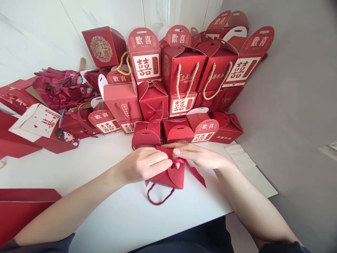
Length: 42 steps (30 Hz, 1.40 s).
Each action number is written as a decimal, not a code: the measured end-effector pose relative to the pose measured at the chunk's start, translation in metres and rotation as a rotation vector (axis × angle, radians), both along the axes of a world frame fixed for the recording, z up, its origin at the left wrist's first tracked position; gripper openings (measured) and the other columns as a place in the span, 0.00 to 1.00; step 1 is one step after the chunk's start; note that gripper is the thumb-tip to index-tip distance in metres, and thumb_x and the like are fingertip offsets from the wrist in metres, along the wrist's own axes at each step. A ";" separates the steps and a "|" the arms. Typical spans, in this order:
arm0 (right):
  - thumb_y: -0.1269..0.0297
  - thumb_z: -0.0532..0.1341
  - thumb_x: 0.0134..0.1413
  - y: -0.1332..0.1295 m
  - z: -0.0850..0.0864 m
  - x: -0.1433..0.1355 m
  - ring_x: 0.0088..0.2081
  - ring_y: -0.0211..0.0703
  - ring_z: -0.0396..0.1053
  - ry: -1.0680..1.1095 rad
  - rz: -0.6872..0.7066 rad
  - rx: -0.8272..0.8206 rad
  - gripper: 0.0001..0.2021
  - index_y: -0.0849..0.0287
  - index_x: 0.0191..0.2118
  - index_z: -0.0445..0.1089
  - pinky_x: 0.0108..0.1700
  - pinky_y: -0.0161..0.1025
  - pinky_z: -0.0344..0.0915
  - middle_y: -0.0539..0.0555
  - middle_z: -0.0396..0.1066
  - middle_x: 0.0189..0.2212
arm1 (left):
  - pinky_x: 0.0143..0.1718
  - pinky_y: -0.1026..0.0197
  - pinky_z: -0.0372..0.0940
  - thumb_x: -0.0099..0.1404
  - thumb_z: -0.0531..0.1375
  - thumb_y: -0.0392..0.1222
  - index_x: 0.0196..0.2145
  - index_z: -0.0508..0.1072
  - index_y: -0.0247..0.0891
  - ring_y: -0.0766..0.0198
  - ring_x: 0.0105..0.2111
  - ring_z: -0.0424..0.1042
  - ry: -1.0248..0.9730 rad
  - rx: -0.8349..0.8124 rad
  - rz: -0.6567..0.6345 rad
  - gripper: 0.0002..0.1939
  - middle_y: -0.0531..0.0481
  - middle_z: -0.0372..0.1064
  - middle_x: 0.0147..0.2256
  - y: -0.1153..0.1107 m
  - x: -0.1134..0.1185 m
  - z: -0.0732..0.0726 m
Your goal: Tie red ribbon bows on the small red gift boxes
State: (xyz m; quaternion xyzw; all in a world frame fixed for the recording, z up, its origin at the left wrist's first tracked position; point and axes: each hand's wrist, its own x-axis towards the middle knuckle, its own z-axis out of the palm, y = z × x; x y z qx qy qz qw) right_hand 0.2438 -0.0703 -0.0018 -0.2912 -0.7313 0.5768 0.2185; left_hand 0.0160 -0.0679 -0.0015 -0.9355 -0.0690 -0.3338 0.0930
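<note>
A small red gift box (176,175) with curved top flaps lies on the white table in front of me. Its twisted cord handle (160,203) loops out on my side. A dark pink ribbon (195,173) passes over the box top, its loose tail trailing to the right. My left hand (147,162) is closed over the top, fingertips pinching the ribbon. From the other side, my right hand (201,154) holds the ribbon between thumb and fingers. A red flap or card (165,151) shows between the hands. My fingers partly hide the box top.
Stacked red gift boxes (146,66) stand close behind my hands against the wall. A heap of ribbons (63,88) lies at the back left, near a white envelope-like box (37,121). A large red box (28,207) is at the left front; pale paper (252,175) lies right.
</note>
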 end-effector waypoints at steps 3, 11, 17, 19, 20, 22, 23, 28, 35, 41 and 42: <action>0.56 0.59 0.63 -0.001 -0.003 0.000 0.57 0.48 0.65 0.005 -0.016 0.022 0.16 0.59 0.27 0.67 0.58 0.44 0.60 0.54 0.68 0.55 | 0.29 0.65 0.67 0.64 0.59 0.31 0.34 0.71 0.38 0.68 0.26 0.70 0.026 -0.216 0.083 0.05 0.54 0.71 0.27 -0.005 -0.001 0.003; 0.55 0.64 0.58 -0.003 0.003 0.005 0.53 0.47 0.69 -0.063 -0.048 0.026 0.15 0.59 0.26 0.64 0.55 0.44 0.61 0.53 0.68 0.57 | 0.22 0.68 0.60 0.56 0.67 0.52 0.33 0.71 0.37 0.71 0.22 0.64 0.214 -1.478 0.401 0.17 0.55 0.67 0.23 0.003 -0.013 0.027; 0.54 0.64 0.58 -0.002 0.000 0.014 0.61 0.54 0.62 -0.080 -0.070 0.067 0.16 0.57 0.24 0.67 0.60 0.51 0.58 0.55 0.66 0.59 | 0.12 0.69 0.50 0.53 0.67 0.56 0.26 0.72 0.36 0.73 0.14 0.55 0.329 -1.659 0.520 0.19 0.57 0.61 0.17 0.013 -0.020 0.029; 0.55 0.63 0.58 -0.001 -0.001 0.017 0.60 0.54 0.64 -0.095 -0.077 0.100 0.15 0.58 0.24 0.67 0.60 0.51 0.59 0.55 0.66 0.60 | 0.10 0.69 0.50 0.52 0.68 0.57 0.25 0.72 0.37 0.73 0.12 0.53 0.360 -1.680 0.562 0.19 0.58 0.58 0.15 0.014 -0.021 0.030; 0.56 0.63 0.59 -0.001 -0.001 0.018 0.60 0.53 0.65 -0.107 -0.085 0.124 0.15 0.58 0.24 0.67 0.59 0.51 0.59 0.55 0.66 0.59 | 0.09 0.69 0.51 0.52 0.68 0.57 0.25 0.72 0.38 0.73 0.11 0.53 0.371 -1.677 0.577 0.19 0.58 0.58 0.14 0.015 -0.022 0.031; 0.57 0.63 0.59 -0.001 0.000 0.019 0.57 0.51 0.68 -0.130 -0.095 0.175 0.15 0.58 0.24 0.67 0.57 0.49 0.62 0.55 0.67 0.58 | 0.09 0.70 0.52 0.52 0.68 0.56 0.24 0.72 0.38 0.73 0.11 0.53 0.393 -1.657 0.601 0.18 0.58 0.58 0.14 0.017 -0.024 0.034; 0.58 0.63 0.59 -0.001 0.001 0.019 0.55 0.50 0.69 -0.136 -0.094 0.196 0.15 0.58 0.24 0.67 0.55 0.47 0.63 0.55 0.68 0.58 | 0.09 0.70 0.52 0.52 0.68 0.56 0.24 0.72 0.38 0.72 0.11 0.54 0.405 -1.647 0.613 0.18 0.58 0.58 0.14 0.017 -0.025 0.035; 0.57 0.63 0.60 0.000 0.004 0.019 0.46 0.45 0.73 -0.124 -0.032 0.200 0.15 0.58 0.24 0.69 0.47 0.41 0.67 0.53 0.72 0.51 | 0.09 0.71 0.50 0.55 0.64 0.62 0.22 0.72 0.37 0.74 0.10 0.54 0.531 -1.690 0.616 0.23 0.56 0.58 0.13 0.019 -0.029 0.040; 0.55 0.63 0.60 -0.001 0.005 0.022 0.37 0.39 0.68 -0.082 -0.015 0.190 0.14 0.59 0.28 0.70 0.41 0.37 0.65 0.52 0.71 0.37 | 0.23 0.69 0.66 0.59 0.65 0.55 0.26 0.68 0.36 0.67 0.20 0.73 0.451 -1.839 0.493 0.19 0.51 0.74 0.23 0.022 -0.032 0.045; 0.50 0.60 0.61 -0.002 0.002 0.017 0.26 0.34 0.61 -0.109 0.054 -0.009 0.19 0.60 0.27 0.66 0.30 0.33 0.58 0.47 0.63 0.23 | 0.19 0.69 0.62 0.60 0.61 0.59 0.27 0.68 0.36 0.67 0.18 0.70 0.622 -1.787 0.524 0.21 0.52 0.70 0.18 0.017 -0.036 0.047; 0.50 0.61 0.60 -0.002 0.001 0.016 0.26 0.34 0.59 -0.120 0.072 -0.016 0.20 0.61 0.26 0.65 0.28 0.33 0.57 0.46 0.61 0.22 | 0.19 0.69 0.61 0.61 0.61 0.58 0.26 0.69 0.36 0.67 0.18 0.69 0.626 -1.771 0.504 0.20 0.52 0.69 0.18 0.017 -0.036 0.047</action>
